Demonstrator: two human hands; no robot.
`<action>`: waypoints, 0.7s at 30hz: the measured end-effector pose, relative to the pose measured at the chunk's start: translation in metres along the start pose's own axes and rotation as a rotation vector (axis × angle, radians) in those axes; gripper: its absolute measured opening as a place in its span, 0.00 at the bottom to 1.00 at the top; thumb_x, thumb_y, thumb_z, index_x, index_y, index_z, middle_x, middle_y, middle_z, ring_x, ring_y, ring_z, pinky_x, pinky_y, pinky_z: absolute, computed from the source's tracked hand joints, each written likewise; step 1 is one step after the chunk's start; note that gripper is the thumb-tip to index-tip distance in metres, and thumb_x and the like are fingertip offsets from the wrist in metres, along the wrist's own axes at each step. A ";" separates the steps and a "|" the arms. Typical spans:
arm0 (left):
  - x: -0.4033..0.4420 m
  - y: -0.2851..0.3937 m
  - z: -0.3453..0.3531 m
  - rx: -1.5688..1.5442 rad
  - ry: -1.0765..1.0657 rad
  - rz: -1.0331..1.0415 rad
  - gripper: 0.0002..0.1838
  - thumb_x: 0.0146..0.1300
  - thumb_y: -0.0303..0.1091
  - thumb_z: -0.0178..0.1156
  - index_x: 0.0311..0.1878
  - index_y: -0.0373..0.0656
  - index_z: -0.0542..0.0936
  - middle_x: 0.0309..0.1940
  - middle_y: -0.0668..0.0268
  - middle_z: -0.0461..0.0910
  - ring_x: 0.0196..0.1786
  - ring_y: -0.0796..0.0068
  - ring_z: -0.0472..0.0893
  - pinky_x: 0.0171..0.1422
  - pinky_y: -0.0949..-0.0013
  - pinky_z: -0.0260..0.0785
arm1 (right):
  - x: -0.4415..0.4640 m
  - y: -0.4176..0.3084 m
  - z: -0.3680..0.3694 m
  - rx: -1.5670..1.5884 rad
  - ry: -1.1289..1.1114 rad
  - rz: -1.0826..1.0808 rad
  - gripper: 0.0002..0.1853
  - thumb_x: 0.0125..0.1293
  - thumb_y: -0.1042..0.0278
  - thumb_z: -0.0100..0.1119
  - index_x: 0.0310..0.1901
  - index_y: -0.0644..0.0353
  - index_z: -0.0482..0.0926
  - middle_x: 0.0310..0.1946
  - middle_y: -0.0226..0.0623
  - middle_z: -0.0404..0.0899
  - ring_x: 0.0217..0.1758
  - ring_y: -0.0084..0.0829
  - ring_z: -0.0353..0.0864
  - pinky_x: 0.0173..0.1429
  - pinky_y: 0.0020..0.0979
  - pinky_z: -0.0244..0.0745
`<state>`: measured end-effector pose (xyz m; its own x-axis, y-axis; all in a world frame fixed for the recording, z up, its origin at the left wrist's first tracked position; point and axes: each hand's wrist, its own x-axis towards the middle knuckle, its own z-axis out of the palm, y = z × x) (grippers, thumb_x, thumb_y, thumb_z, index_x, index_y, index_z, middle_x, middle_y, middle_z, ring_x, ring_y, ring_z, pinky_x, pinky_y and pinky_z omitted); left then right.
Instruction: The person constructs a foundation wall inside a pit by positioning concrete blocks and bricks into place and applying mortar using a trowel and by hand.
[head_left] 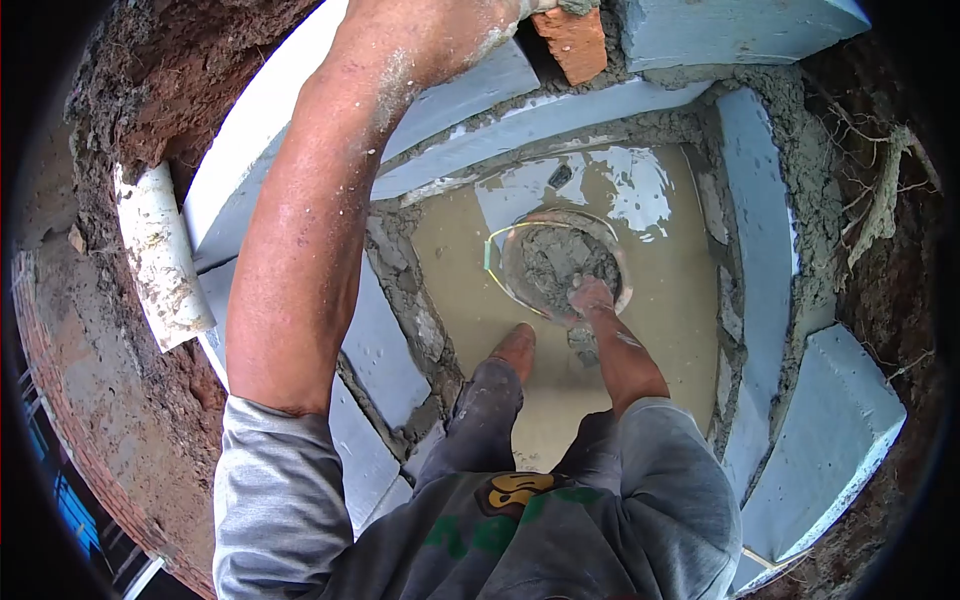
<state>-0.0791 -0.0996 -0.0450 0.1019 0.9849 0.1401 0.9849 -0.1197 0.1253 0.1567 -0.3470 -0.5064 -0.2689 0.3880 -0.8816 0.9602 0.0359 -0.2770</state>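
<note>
At the top edge, my left hand (485, 22) is partly cut off by the frame. Its visible fingertips are closed on the upper end of a broken orange brick (575, 45) that has wet mortar on it. My right hand (592, 296) is at the near rim of a round bucket (627, 285) of grey mortar (560, 262). Its fingers are closed, and what they hold is hidden. The bucket stands in muddy water (660, 340), with a thin yellowish-green handle around its left side.
Grey blocks (755, 200) with mortar joints wall in the pit. A loose-looking block (830, 430) lies at the right. A white pipe (160, 250) sticks out at the left beside rough soil (150, 90). Roots hang at the right, and a bare foot (515, 352) shows in the water.
</note>
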 end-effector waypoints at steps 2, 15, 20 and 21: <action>-0.002 -0.002 0.000 -0.004 -0.013 0.000 0.18 0.58 0.43 0.62 0.49 0.45 0.80 0.46 0.56 0.76 0.56 0.55 0.71 0.63 0.51 0.55 | 0.004 0.013 0.018 -0.259 -0.011 -0.262 0.21 0.60 0.58 0.49 0.54 0.56 0.75 0.54 0.44 0.75 0.57 0.44 0.76 0.60 0.41 0.72; 0.000 0.001 -0.006 -0.040 -0.043 -0.047 0.16 0.56 0.45 0.62 0.46 0.52 0.80 0.44 0.63 0.75 0.57 0.59 0.70 0.64 0.38 0.52 | -0.134 0.046 -0.034 0.275 0.138 -0.188 0.27 0.53 0.45 0.62 0.48 0.58 0.75 0.43 0.52 0.80 0.49 0.51 0.78 0.53 0.45 0.73; 0.000 -0.018 0.013 0.119 0.006 0.009 0.23 0.61 0.57 0.56 0.58 0.64 0.77 0.59 0.66 0.74 0.67 0.58 0.66 0.72 0.34 0.39 | -0.216 0.044 -0.058 0.261 0.328 -0.216 0.23 0.54 0.47 0.61 0.42 0.59 0.74 0.37 0.52 0.80 0.45 0.54 0.78 0.50 0.46 0.74; 0.000 -0.021 0.015 0.113 -0.023 -0.031 0.24 0.64 0.59 0.52 0.61 0.64 0.75 0.61 0.62 0.72 0.68 0.58 0.64 0.73 0.35 0.37 | -0.230 0.041 -0.067 0.279 0.325 -0.223 0.23 0.55 0.47 0.61 0.42 0.59 0.74 0.37 0.53 0.80 0.44 0.55 0.78 0.49 0.47 0.74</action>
<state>-0.0975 -0.0954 -0.0626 0.0729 0.9907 0.1147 0.9970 -0.0753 0.0173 0.2633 -0.3728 -0.2896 -0.3858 0.6681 -0.6363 0.8128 -0.0803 -0.5771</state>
